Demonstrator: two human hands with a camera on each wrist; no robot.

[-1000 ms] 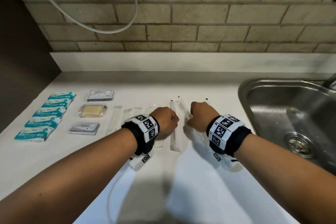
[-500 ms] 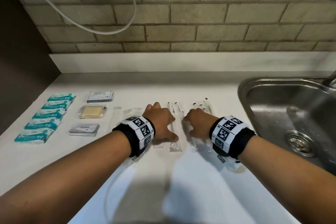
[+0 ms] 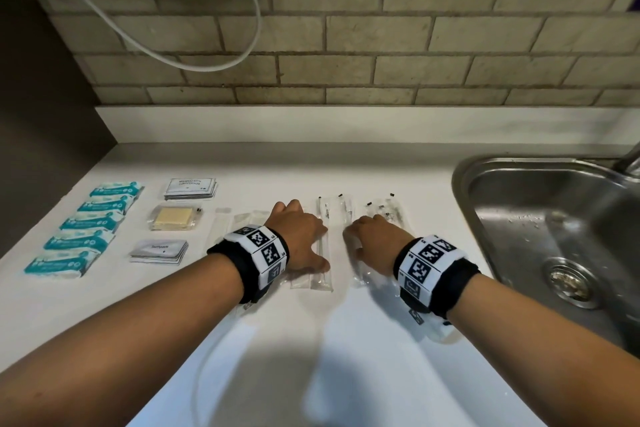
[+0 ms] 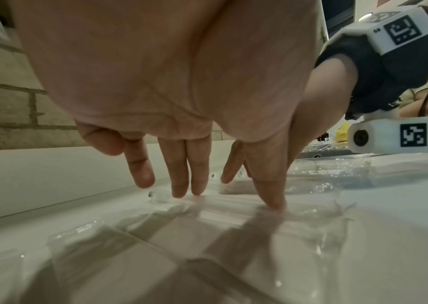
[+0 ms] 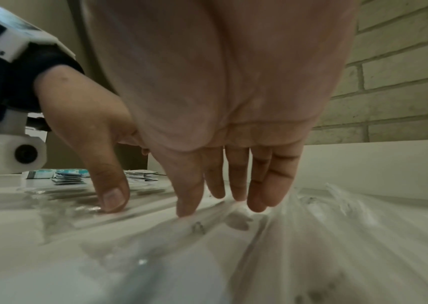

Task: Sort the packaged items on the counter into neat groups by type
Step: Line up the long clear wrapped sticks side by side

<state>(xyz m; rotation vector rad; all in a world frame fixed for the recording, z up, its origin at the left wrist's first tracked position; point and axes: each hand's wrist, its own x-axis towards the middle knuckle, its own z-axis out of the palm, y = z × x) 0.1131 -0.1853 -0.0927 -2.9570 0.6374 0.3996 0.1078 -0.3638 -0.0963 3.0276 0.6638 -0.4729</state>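
Clear plastic sleeves [image 3: 322,243] lie in a row at the frame's centre on the white counter [image 3: 346,357]. Left hand [image 3: 299,239] and right hand [image 3: 372,243] press flat on them, fingers straight (gripping nothing). Teal packets [image 3: 79,243] line the left edge, sink [image 3: 554,236] at right.

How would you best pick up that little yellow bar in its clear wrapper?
Probably pinch the yellow bar across its two long edges from straight above. It lies flat on the counter, so nothing offers a hold underneath, and neighbouring packets leave free room around it.
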